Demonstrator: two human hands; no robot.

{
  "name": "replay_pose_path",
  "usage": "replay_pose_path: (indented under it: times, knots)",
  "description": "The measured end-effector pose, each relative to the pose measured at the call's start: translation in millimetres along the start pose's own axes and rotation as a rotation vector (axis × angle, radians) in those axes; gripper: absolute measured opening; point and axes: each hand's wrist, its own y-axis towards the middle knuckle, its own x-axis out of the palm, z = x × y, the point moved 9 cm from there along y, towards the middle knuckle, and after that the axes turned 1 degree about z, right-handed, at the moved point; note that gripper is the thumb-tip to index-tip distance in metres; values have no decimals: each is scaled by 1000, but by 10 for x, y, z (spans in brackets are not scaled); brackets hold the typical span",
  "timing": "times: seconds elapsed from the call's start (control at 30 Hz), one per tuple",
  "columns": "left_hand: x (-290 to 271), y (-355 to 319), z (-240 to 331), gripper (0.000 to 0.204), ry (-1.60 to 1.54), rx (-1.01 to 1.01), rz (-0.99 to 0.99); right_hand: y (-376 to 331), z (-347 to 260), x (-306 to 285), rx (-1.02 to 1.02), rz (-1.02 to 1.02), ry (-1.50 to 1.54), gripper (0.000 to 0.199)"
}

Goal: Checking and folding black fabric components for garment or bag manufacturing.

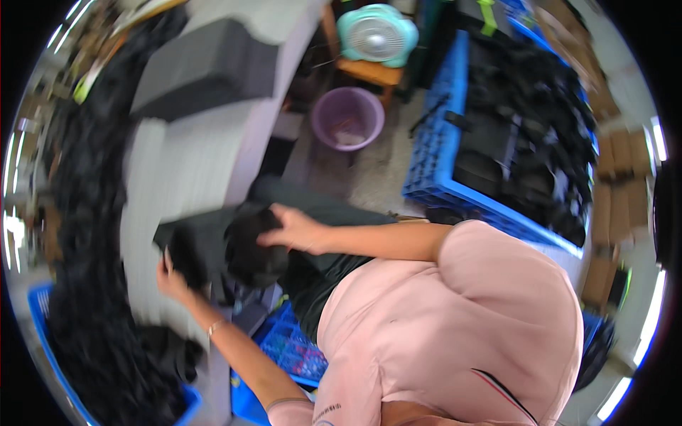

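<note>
A person in a pink top leans over a pale worktop [192,163]. Both hands are apart, each on a piece of black fabric [213,245] lying at the worktop's near edge. The left hand [170,278] pinches the fabric's near side; the right hand [297,228] presses flat on its bunched far side. A blue crate [433,153] of black pieces stands to the right.

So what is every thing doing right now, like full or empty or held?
Black fabric piece: held at the table edge by both hands.
Left hand: gripping its lower corner.
Right hand: lying flat on it.
Purple bucket: upright, nearly empty.
Fan: blurred, cannot tell.
Blue crate: full of black pieces.
</note>
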Motion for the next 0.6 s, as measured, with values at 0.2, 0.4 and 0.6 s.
replay_pose_path:
  times: [0.2,0.4,0.6]
  knots:
    - [-398,225,-446,27,-197,58,0,-97,-278,-69,-216,55,-116,20]
    - [-160,-86,7,23,-332,-57,35,-853,-911,-1820,-400,466,59,11]
    - [-296,-111,2,22,-253,-34,42,-2759,-1096,-4008,-420,1138,183,9]
